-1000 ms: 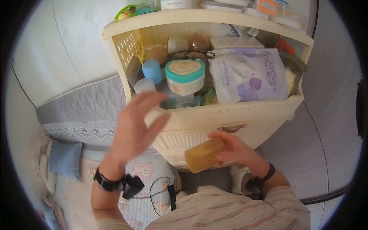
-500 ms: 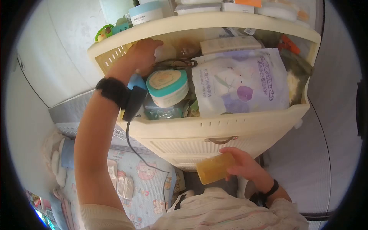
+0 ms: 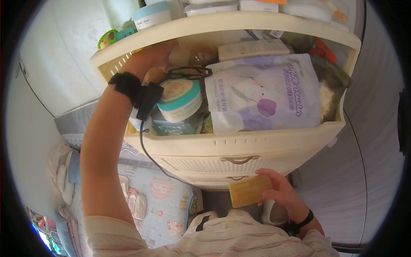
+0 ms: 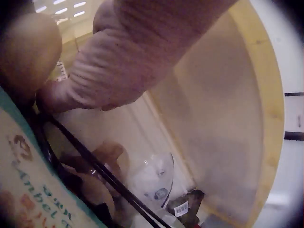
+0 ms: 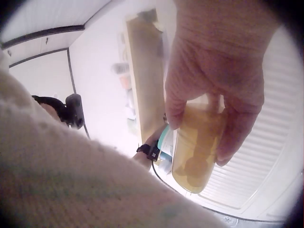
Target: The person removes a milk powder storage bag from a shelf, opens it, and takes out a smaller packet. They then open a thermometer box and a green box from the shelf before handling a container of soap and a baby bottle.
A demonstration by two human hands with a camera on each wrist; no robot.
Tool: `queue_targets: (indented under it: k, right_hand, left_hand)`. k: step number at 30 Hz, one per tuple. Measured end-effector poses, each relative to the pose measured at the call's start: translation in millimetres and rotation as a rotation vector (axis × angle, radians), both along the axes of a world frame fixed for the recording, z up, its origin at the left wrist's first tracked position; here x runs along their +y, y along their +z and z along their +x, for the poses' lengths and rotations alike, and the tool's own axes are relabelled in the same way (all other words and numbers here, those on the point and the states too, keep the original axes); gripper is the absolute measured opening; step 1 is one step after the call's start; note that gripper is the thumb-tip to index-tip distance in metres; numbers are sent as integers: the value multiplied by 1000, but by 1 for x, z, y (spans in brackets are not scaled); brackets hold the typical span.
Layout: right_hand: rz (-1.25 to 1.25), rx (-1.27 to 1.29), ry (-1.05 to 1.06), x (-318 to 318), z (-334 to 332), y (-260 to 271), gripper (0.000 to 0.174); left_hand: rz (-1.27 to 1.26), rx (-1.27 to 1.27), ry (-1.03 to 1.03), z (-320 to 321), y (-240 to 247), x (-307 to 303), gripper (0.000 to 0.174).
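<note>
My left hand (image 3: 156, 55) reaches down into the back left corner of the cream top bin (image 3: 274, 137); its fingers are mostly hidden. In the left wrist view the hand (image 4: 123, 61) is beside a rounded brown object (image 4: 31, 52), above dark-framed glasses (image 4: 104, 175). A teal-lidded jar (image 3: 180, 100) stands just in front of that arm. Low in front of the drawers, my right hand (image 3: 284, 192) grips a yellow translucent container (image 3: 247, 191). Seen from the right wrist, the hand (image 5: 218, 80) holds this container (image 5: 197, 156) by one end, between thumb and fingers.
A large white and purple storage bag (image 3: 265, 96) fills the bin's middle, with a white box (image 3: 252, 50) behind it. Tubs and packs line the top shelf edge (image 3: 231, 18). A bed with a patterned cover (image 3: 165, 212) lies at the lower left.
My left hand has moved from in front of the bin into its back left corner. My right hand, still gripping the yellow container, has shifted rightward and slightly down.
</note>
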State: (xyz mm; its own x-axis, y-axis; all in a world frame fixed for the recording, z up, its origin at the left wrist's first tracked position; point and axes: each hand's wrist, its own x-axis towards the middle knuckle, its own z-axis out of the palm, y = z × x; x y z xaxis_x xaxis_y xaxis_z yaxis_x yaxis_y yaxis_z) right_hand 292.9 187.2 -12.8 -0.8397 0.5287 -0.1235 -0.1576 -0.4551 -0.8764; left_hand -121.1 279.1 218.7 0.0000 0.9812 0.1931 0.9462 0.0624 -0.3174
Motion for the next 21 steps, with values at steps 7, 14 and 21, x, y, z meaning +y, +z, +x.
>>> queue_targets:
  k: [7, 14, 21]
  right_hand:
    - [25, -12, 21, -3, 1, 2, 58]
    - [11, -31, 91, -7, -8, 1, 57]
    - [-11, -41, 200, -11, -33, -4, 58]
  left_hand:
    - [398, 320, -129, 15, -9, -28, 67]
    - [500, 147, -313, 43, -17, -67, 70]
    - [613, 40, -517, 88, -19, -149, 60]
